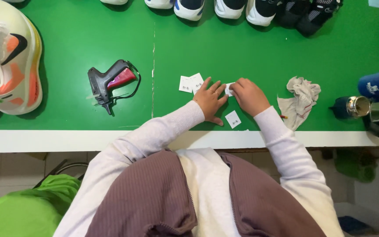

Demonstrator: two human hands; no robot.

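Note:
My left hand [210, 101] lies flat on the green table [75, 44], fingers spread, beside two small white square tags [191, 83]. My right hand [249, 96] pinches another small white tag [229, 89] between fingertips, with the left hand's fingertips touching it too. A further white tag [233, 119] lies near the table's front edge, between my wrists.
A black and red tag gun [108, 82] lies to the left. A white and orange sneaker [6, 59] sits at the far left, and several shoes [242, 8] line the back edge. A crumpled grey cloth [300, 100] and a dark flask [352, 107] lie right.

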